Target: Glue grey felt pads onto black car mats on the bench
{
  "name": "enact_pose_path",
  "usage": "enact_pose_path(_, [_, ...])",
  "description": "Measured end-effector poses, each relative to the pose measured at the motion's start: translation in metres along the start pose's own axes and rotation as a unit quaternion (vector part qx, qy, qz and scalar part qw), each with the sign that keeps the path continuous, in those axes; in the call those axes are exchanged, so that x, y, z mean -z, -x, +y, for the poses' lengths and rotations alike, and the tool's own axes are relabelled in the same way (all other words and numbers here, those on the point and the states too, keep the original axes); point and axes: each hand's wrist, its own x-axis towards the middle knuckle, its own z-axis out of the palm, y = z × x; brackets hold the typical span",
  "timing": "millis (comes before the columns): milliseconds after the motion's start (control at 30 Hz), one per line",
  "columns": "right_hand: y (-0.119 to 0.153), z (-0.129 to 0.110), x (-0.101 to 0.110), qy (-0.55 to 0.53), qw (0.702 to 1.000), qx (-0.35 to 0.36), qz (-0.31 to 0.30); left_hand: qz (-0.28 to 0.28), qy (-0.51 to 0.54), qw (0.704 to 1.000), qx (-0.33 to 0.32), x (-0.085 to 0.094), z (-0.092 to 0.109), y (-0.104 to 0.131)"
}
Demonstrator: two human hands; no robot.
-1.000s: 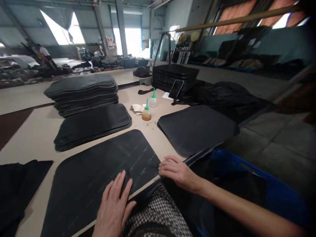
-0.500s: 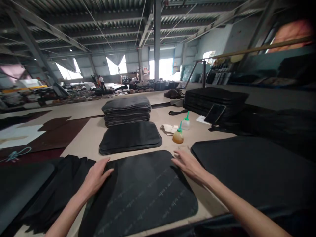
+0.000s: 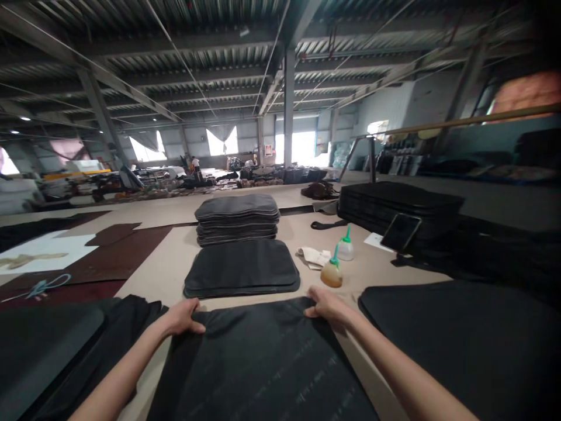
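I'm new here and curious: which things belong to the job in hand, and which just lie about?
Job, seemingly:
printed black panel, held by left hand and right hand

Lying about, apparently:
phone
blue cord
cream cloth

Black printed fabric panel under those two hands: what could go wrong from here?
The black printed fabric panel already puckers beside the left hand, so uneven tension could leave creases.

The squeeze bottle of amber liquid stands just beyond the right hand; a careless knock might tip it and perhaps stain the fabric.

The low pile of black panels lies close beyond the far edge, so a forward push could shift it.
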Motion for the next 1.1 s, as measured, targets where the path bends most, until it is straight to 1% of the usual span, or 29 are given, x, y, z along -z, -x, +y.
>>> enact_pose_path(133, [0.003, 0.002, -0.002, -0.058, 0.998, 0.018, 0.007, -0.012, 0.079, 0.997, 0.005, -0.002, -0.003, 0.000])
enact_pose_path(233, [0.016, 0.007, -0.007, -0.143, 0.989, 0.033, 0.016, 0.014, 0.150, 0.988, 0.020, -0.004, -0.006, 0.012])
enact_pose_path(300, [0.030, 0.014, -0.010, -0.205, 0.978, 0.031, 0.009, 0.045, 0.206, 0.977, 0.037, -0.006, -0.007, 0.029])
enact_pose_path(400, [0.060, 0.028, -0.015, -0.281, 0.960, 0.015, -0.019, 0.081, 0.285, 0.953, 0.065, -0.013, -0.002, 0.071])
enact_pose_path(433, [0.073, 0.033, -0.017, -0.319, 0.947, 0.004, -0.037, 0.083, 0.324, 0.939, 0.077, -0.018, 0.001, 0.089])
enact_pose_path(467, [0.087, 0.037, -0.019, -0.366, 0.929, -0.008, -0.059, 0.079, 0.371, 0.921, 0.089, -0.023, 0.005, 0.106])
enact_pose_path(500, [0.100, 0.040, -0.021, -0.419, 0.904, -0.021, -0.080, 0.067, 0.438, 0.890, 0.105, -0.029, 0.009, 0.123])
enact_pose_path(567, [0.126, 0.041, -0.025, -0.496, 0.861, -0.036, -0.109, 0.036, 0.561, 0.816, 0.131, -0.042, 0.018, 0.152])
enact_pose_path(600, [0.137, 0.039, -0.027, -0.515, 0.848, -0.041, -0.115, 0.023, 0.606, 0.782, 0.143, -0.047, 0.022, 0.163])
enact_pose_path(633, [0.146, 0.036, -0.029, -0.526, 0.841, -0.043, -0.115, 0.016, 0.633, 0.759, 0.152, -0.052, 0.026, 0.171])
enact_pose_path(667, [0.153, 0.031, -0.031, -0.535, 0.836, -0.045, -0.110, 0.012, 0.651, 0.742, 0.159, -0.056, 0.029, 0.176])
enact_pose_path(733, [0.162, 0.020, -0.031, -0.548, 0.830, -0.043, -0.089, 0.012, 0.673, 0.721, 0.168, -0.058, 0.035, 0.182])
enact_pose_path(800, [0.168, 0.009, -0.027, -0.562, 0.824, -0.033, -0.070, 0.016, 0.685, 0.710, 0.166, -0.052, 0.040, 0.183])
enact_pose_path(867, [0.173, -0.001, -0.016, -0.570, 0.819, -0.030, -0.061, 0.017, 0.690, 0.706, 0.157, -0.041, 0.046, 0.184])
enact_pose_path(933, [0.177, -0.008, -0.001, -0.569, 0.820, -0.032, -0.052, 0.019, 0.684, 0.715, 0.143, -0.027, 0.052, 0.185])
enact_pose_path(1000, [0.178, -0.016, 0.015, -0.558, 0.828, -0.035, -0.041, 0.023, 0.672, 0.729, 0.128, -0.011, 0.056, 0.183])
enact_pose_path(1067, [0.172, -0.022, 0.031, -0.545, 0.838, -0.028, -0.026, 0.028, 0.658, 0.745, 0.110, 0.005, 0.057, 0.174])
enact_pose_path(1100, [0.165, -0.025, 0.038, -0.536, 0.844, -0.019, -0.017, 0.033, 0.651, 0.752, 0.100, 0.013, 0.056, 0.166])
